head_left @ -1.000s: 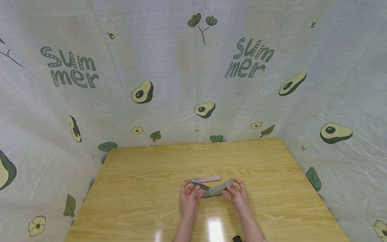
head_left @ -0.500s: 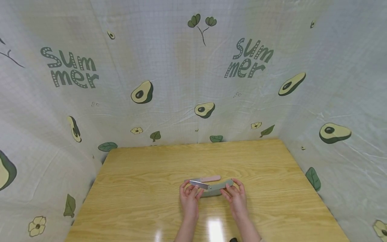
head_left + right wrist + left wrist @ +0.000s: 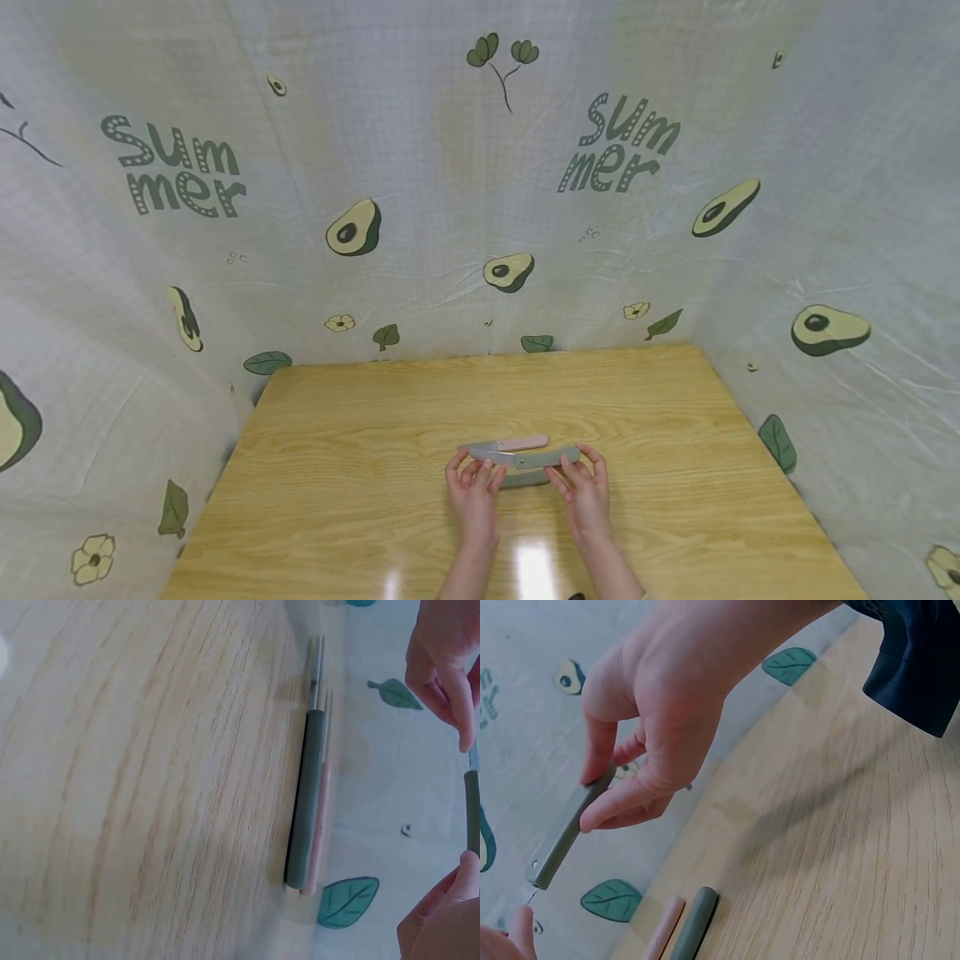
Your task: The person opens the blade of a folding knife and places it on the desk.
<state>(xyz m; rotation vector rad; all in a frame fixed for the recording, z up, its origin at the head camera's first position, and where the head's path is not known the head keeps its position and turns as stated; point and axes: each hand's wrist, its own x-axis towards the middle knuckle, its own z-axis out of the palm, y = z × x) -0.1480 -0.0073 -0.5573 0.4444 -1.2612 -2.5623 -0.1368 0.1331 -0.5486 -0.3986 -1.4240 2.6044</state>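
Observation:
In the head view, a folding knife with a grey-green handle (image 3: 543, 459) is held up between both hands. Its blade (image 3: 492, 457) is swung out, almost in line with the handle. My left hand (image 3: 474, 498) pinches the blade, fingertips near the tip and along its lower edge. The handle's far end sits between thumb and fingers of my right hand (image 3: 587, 493). The left wrist view shows the handle (image 3: 566, 829) in that right-hand grip, with part of my left hand (image 3: 510, 941) at the blade. The right wrist view cuts off the knife (image 3: 472, 810) at its edge.
On the wooden table (image 3: 360, 467) lie a pink-handled knife (image 3: 525, 442) and, nearer, a second grey-green one (image 3: 525, 480), partly hidden by the left hand. They lie side by side. A patterned cloth (image 3: 450, 167) hangs at the back and sides.
The knife's blade has swung round from a clear bend to nearly straight with its handle. The hands have barely shifted, and the two knives on the table have stayed put.

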